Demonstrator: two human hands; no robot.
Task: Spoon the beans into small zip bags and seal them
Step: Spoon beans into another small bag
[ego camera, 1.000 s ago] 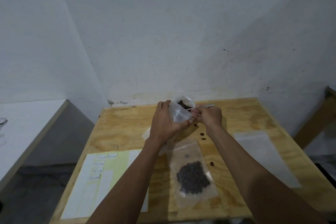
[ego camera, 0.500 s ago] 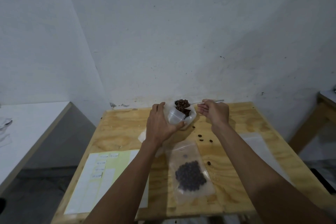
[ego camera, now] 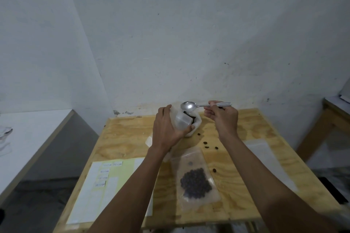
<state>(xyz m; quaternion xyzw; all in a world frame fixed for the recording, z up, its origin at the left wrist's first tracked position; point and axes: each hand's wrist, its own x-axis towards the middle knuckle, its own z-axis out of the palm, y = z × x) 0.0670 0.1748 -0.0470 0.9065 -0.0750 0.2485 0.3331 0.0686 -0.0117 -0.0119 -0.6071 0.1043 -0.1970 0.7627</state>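
Note:
My left hand [ego camera: 167, 130] grips a small clear zip bag [ego camera: 182, 122] held open at the far middle of the wooden table [ego camera: 128, 138]. Dark beans show inside a white bag [ego camera: 196, 122] just behind it. My right hand [ego camera: 222, 117] pinches the handle of a metal spoon [ego camera: 188, 106], whose empty bowl hangs above the bag mouth. A filled zip bag of dark beans [ego camera: 195, 178] lies flat nearer to me. Several loose beans [ego camera: 206, 144] lie scattered on the wood between them.
A yellow and white sheet with small labels [ego camera: 106, 181] lies at the front left of the table. A flat clear plastic sheet [ego camera: 265, 159] lies at the right. A white counter [ego camera: 28, 138] stands left, another wooden table [ego camera: 333, 117] at the far right.
The spoon carried a heap of beans half a second ago; its bowl is now empty. My right hand has lifted slightly to the right. My left hand keeps its hold.

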